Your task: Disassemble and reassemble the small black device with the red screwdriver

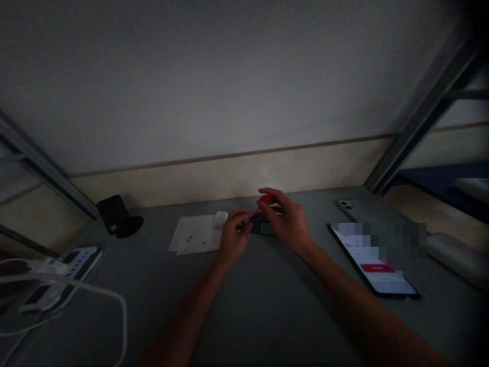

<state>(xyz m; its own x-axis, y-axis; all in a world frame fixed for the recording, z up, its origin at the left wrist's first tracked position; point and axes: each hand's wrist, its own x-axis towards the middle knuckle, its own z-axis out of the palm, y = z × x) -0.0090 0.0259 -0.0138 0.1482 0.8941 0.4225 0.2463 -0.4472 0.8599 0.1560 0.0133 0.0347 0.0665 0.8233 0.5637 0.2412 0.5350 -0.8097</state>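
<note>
A screwdriver with a red handle (265, 199) is gripped between the thumb and fingers of my right hand (289, 218). Its thin shaft slants down and left to a small dark device (263, 227) lying on the table. A paler rectangular patch shows on the device, which my right hand partly covers. My left hand (236, 233) is closed at the device's left end, its fingertips drawn together close to the screwdriver's tip. What those fingers pinch is too small and dark to make out. White paper sheets (198, 235) with several tiny dark bits lie left of it.
A white rounded case (220, 218) sits on the paper. A black stand (118, 216) and a power strip (72, 272) with white cables are at the left. At the right lie a lit tablet (376, 267) and a phone (346, 205). The wall (237, 176) bounds the table (244, 311).
</note>
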